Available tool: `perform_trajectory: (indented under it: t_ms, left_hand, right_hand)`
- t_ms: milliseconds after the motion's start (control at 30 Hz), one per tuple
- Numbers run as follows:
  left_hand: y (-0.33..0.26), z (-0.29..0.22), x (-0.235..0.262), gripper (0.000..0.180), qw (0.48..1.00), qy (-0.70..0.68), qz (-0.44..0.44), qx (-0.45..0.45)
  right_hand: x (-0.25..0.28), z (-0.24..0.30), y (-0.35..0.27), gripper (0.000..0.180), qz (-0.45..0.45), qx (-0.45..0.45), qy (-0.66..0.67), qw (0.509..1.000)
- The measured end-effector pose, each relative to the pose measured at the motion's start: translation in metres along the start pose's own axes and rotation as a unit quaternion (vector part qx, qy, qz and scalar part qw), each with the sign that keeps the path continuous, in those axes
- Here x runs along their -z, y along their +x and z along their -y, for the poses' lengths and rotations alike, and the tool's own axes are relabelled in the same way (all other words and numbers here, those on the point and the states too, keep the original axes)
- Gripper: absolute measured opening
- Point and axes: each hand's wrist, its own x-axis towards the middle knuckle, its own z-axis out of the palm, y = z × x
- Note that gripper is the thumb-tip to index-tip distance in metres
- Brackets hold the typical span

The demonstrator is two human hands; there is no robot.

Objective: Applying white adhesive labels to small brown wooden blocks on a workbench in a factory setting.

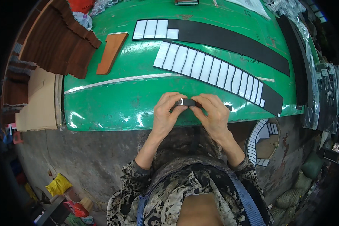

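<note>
Above the near edge of the green table (113, 103), both my hands pinch a short black strip (190, 102) with a small shiny pale patch near its left end. Thumb and fingers of my left hand (164, 115) close on that left part. My right hand (214, 113) grips the strip close beside it; a dark end (228, 107) shows just past its fingers. Farther off on the table lie a long black strip with many white rectangles (203, 67) and another black strip with a few white rectangles (229, 40).
Stacked brown pieces (58, 41) rise at the left, with a tapered brown piece (112, 54) beside them and cardboard (37, 100) below. Plastic-wrapped dark strips (320, 94) line the right edge. A round container (268, 145) holding white-and-black strips stands below the table's edge.
</note>
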Motion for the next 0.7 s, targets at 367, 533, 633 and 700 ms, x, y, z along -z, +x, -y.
perform_trajectory:
  t_ms: [367,533,633,700]
  left_hand:
    - [0.002,-0.004,0.001,0.029,1.000,-0.010,-0.013,0.006]
    - [0.002,-0.007,0.001,0.029,1.000,-0.014,-0.022,0.015]
    - [0.002,-0.007,0.002,0.030,1.000,-0.012,-0.021,0.016]
    - [0.004,-0.008,0.003,0.031,0.999,-0.026,-0.017,0.009]
  right_hand:
    - [0.009,0.007,0.019,0.032,0.036,0.072,-0.039,0.996]
    - [0.010,0.016,0.021,0.031,0.030,0.107,-0.081,0.991]
    - [0.010,0.020,0.020,0.031,0.023,0.115,-0.095,0.989]
    - [0.011,0.020,0.020,0.030,0.019,0.130,-0.108,0.985]
